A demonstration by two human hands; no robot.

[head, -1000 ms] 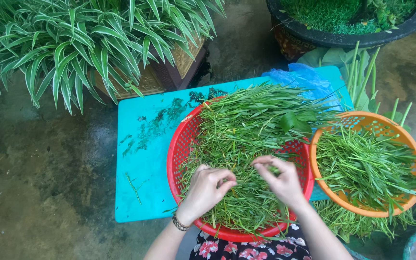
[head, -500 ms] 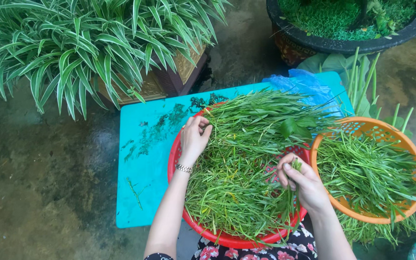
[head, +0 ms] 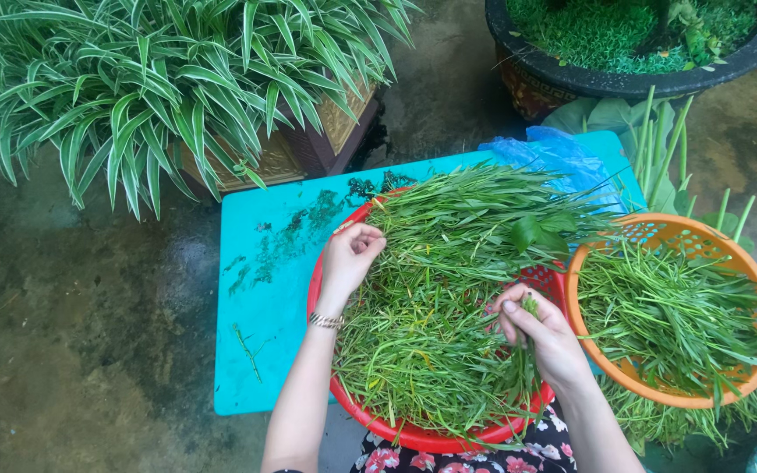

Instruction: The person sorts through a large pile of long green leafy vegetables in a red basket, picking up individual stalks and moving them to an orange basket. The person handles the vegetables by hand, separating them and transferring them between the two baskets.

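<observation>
Outdoors, seen from above, a person sits over a low turquoise table [head: 265, 350] on wet ground. At the far left stands a striped-leaf potted plant [head: 151, 79]. Moving right, bits of green trimmings [head: 291, 236] are scattered on the bare tabletop.

Next comes a red basket [head: 396, 429], heaped with long thin leafy green stems [head: 431, 324]. The left hand [head: 350, 258], a bracelet [head: 326, 321] on its wrist, rests at the basket's far left rim, fingers curled closed on the edge of the heap; whether it grips any stems cannot be told. The right hand [head: 541, 333] sits over the near right part of the heap, fingers pinched shut around a small tuft of stems.

Just beside the red basket, to the right, is an orange basket [head: 751, 280] holding a smaller, tidier lot of the same greens. Behind both lie a crumpled blue plastic bag [head: 554, 153] and, farther off, a dark round planter [head: 624, 79].

By the look of it, the step in hand is sorting: picking stems from the big pile. The next move likely calls for carrying the pinched tuft rightward to the orange basket while the left hand draws out more stems.
</observation>
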